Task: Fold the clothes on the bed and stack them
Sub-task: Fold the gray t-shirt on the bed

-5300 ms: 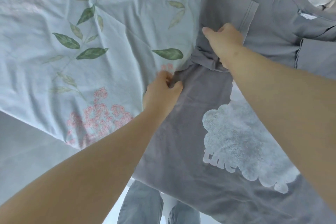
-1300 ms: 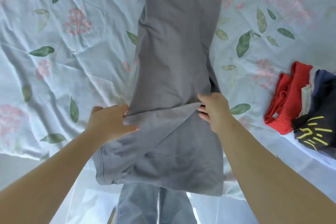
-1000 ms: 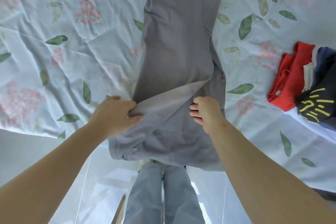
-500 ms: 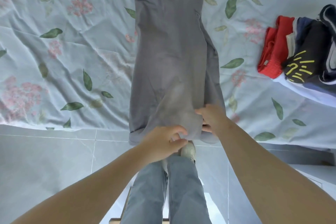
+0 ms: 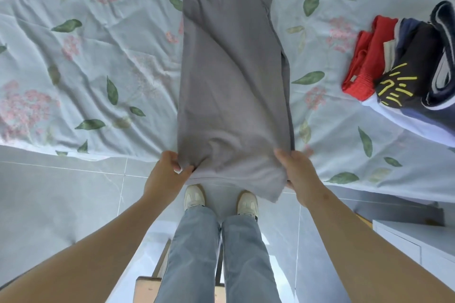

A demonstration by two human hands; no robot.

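Note:
A grey T-shirt (image 5: 231,69), folded lengthwise into a long narrow strip, lies across the floral bedsheet (image 5: 98,56) and hangs over the bed's near edge. My left hand (image 5: 167,172) pinches its bottom left corner. At the bottom right corner my right hand (image 5: 295,172) grips the hem. Both hands hold the hem off the bed, above the floor. A stack of folded clothes (image 5: 403,64), red, navy and black with yellow marks, sits on the bed at the right.
The bed's edge runs across the middle of the view, with grey floor tiles (image 5: 61,204) below it. My legs in jeans and white shoes (image 5: 194,197) stand under the hem. A white cabinet corner (image 5: 418,241) is at the lower right.
The shirt went from spread with its print up to a narrow strip. My hands moved from the lower fold down to the hem corners and spread apart; the view shifted back from the bed.

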